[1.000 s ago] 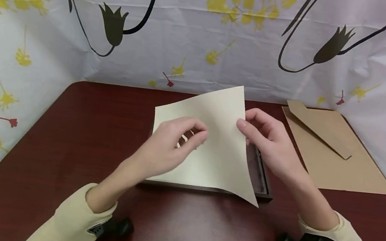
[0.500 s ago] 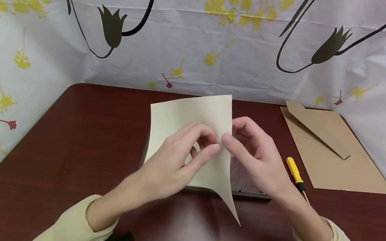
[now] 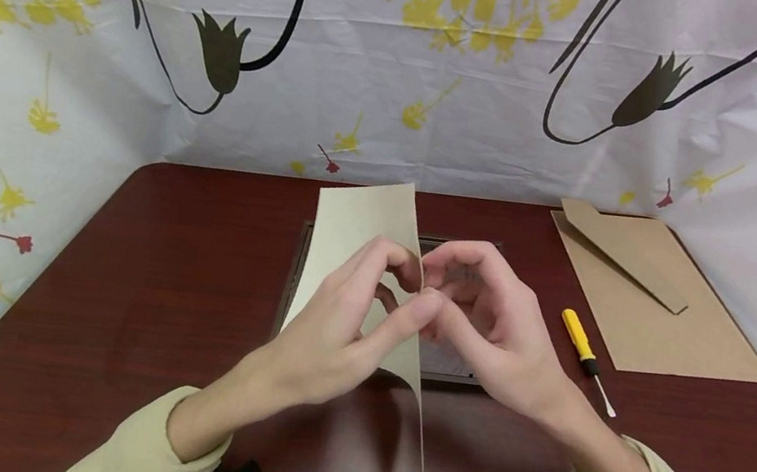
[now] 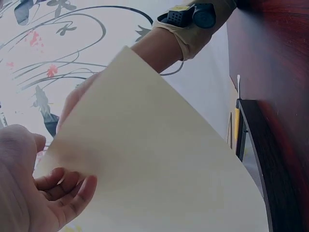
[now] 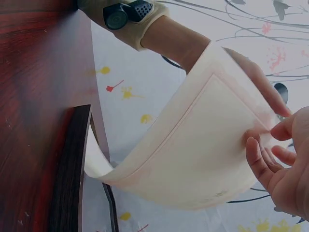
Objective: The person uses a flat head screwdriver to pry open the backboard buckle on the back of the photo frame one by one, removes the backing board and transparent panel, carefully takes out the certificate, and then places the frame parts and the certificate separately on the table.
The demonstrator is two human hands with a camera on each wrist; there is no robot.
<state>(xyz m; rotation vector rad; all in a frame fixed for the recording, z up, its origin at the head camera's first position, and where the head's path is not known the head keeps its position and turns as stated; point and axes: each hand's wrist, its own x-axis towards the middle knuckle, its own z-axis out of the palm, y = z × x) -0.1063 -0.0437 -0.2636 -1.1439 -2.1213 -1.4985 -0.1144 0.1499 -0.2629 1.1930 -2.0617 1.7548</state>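
A cream sheet of paper (image 3: 358,224) stands tilted up over a dark picture frame (image 3: 294,280), its lower corner curling toward the front. The left hand (image 3: 353,323) pinches the sheet's right edge between thumb and fingers. At the same edge, the right hand (image 3: 501,330) holds on from the other side, its fingertips meeting the left ones. In the right wrist view the sheet's other face (image 5: 203,140) shows a thin border line and a faint mark. The paper hides much of the frame.
A yellow-handled screwdriver (image 3: 579,338) lies right of the frame on the dark red table (image 3: 195,265). Farther back on the right is a brown backing board (image 3: 696,344) with a stand flap (image 3: 627,259). A patterned white cloth (image 3: 347,58) surrounds the table.
The sheet's right edge has swung left and turned toward upright, uncovering the frame's right part. The left hand has moved right to the edge; the right hand has moved left. The screwdriver has come into sight.
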